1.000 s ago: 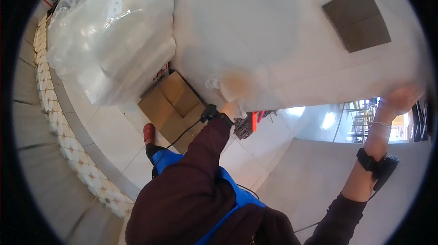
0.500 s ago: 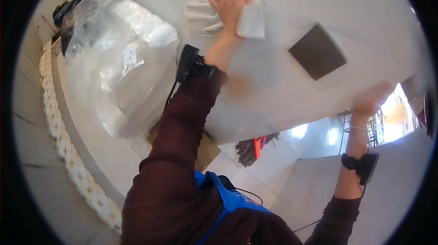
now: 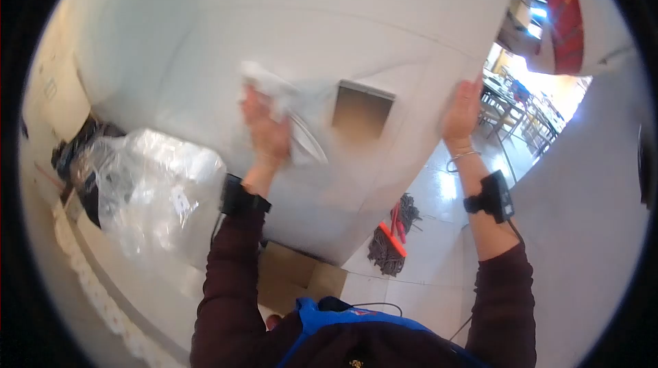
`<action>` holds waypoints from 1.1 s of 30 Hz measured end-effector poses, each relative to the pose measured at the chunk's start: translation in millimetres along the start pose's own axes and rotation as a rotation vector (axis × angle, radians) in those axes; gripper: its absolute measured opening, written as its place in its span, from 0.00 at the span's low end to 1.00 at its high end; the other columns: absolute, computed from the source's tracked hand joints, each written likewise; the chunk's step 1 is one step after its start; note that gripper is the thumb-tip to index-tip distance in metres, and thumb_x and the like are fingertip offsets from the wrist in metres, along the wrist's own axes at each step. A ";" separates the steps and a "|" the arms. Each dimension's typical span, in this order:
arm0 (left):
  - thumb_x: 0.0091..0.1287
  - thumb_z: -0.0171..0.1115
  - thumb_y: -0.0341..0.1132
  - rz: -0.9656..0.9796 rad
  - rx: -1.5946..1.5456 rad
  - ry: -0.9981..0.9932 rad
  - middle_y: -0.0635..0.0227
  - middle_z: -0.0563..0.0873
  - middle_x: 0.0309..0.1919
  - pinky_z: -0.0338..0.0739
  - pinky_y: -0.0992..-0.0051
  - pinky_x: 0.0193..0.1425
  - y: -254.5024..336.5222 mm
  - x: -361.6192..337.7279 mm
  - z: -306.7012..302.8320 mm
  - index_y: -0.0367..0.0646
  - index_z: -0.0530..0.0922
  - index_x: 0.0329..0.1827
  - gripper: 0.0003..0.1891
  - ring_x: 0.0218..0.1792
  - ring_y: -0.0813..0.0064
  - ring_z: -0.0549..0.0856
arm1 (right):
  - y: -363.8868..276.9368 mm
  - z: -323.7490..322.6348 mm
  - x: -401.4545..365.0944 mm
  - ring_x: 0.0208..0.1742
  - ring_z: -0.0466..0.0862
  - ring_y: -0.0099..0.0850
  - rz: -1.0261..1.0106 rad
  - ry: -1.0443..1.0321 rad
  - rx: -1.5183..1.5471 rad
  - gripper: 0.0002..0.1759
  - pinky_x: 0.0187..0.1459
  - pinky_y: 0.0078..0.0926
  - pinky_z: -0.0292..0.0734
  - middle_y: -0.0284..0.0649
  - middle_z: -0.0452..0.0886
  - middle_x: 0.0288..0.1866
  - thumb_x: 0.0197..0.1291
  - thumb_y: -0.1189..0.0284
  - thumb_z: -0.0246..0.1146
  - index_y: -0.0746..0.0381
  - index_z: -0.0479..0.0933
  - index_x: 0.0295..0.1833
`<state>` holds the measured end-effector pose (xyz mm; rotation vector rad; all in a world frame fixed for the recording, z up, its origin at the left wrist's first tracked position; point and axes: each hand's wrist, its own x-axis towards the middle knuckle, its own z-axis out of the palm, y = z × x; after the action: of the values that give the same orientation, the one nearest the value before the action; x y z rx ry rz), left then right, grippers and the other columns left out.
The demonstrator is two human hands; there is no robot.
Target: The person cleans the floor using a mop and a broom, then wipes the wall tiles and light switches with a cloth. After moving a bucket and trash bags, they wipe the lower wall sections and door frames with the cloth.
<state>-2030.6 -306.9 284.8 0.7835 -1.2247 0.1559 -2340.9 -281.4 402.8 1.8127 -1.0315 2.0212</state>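
A white cloth lies bunched against a large whitish panel, with my left hand on it, blurred by motion. The cloth is pressed to the panel's surface under the palm and fingers. To the right of the cloth is a square opening in the panel, brownish inside. My right hand rests at the panel's right edge, fingers stretched upward along it.
A clear plastic bag sits at the lower left, beside dark bags. Below the panel are an open cardboard box and a mop with an orange part on the tiled floor. Tables stand beyond, at the right.
My left hand and the cloth have come down the panel, closer to the square opening. My right hand, blurred before, is now at the panel's edge. The view has shifted.
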 end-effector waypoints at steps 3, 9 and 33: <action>0.66 0.45 0.46 0.006 0.390 0.310 0.52 0.57 0.68 0.43 0.51 0.68 3.7 113.4 4.9 0.47 0.61 0.67 0.27 0.69 0.50 0.52 | -18.6 0.3 3.1 0.70 0.56 0.37 -0.044 -0.071 0.112 0.32 0.68 0.27 0.48 0.52 0.55 0.70 0.68 0.60 0.43 0.70 0.48 0.69; 0.62 0.44 0.53 0.271 0.485 0.351 0.56 0.63 0.65 0.51 0.53 0.65 127.2 274.5 66.7 0.51 0.65 0.65 0.29 0.67 0.54 0.57 | -29.4 -25.9 -22.8 0.72 0.50 0.45 0.072 -0.165 -0.003 0.34 0.70 0.34 0.42 0.54 0.49 0.71 0.66 0.62 0.46 0.70 0.44 0.70; 0.58 0.50 0.29 0.437 0.026 -1.416 0.74 0.61 0.67 0.53 0.53 0.67 72.7 -171.8 57.7 0.55 0.72 0.56 0.21 0.68 0.63 0.57 | -112.5 -300.9 -261.9 0.73 0.51 0.36 0.660 0.056 -0.038 0.28 0.70 0.38 0.41 0.46 0.53 0.72 0.65 0.70 0.42 0.63 0.49 0.70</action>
<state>-2175.1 -238.4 172.8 0.5898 -2.7360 -0.0663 -2452.6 62.4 200.0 1.5034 -1.8148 2.3437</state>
